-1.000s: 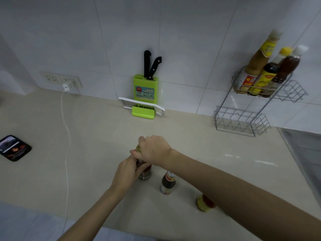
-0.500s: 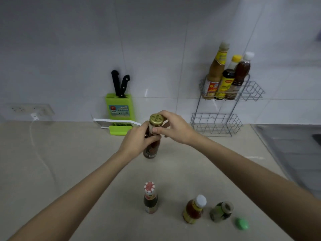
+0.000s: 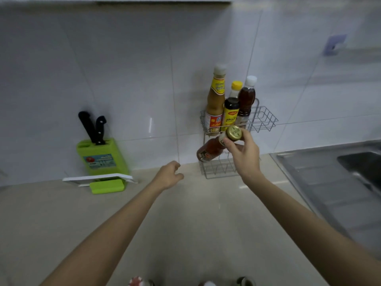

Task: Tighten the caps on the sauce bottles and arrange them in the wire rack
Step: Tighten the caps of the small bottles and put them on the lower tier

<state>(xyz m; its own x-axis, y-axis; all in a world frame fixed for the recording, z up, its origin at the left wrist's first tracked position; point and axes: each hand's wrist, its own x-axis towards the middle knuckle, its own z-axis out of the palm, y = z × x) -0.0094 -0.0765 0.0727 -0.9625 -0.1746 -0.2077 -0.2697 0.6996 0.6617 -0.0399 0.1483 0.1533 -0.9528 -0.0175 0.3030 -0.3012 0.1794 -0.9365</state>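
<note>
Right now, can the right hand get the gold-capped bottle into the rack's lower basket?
Probably yes: the right hand holds the gold-capped bottle tilted just above the lower basket, which looks empty.

wire rack (image 3: 266, 120): bare metal wire
bottle cap (image 3: 233, 133): gold metal, shiny
wall tiles (image 3: 123, 79): glossy
tabletop (image 3: 195, 223): smooth, matt
sink (image 3: 329, 172): brushed steel

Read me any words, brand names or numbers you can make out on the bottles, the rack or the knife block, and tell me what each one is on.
Nothing reads with certainty.
Yellow-capped bottle: yellow label, script too blurred.
Tall tan bottle: neck and lower labels unreadable.
White-capped dark bottle: label too small.
Gold-capped bottle in the right hand: label blurred.
Green knife block: blue sticker, text too small.
</note>
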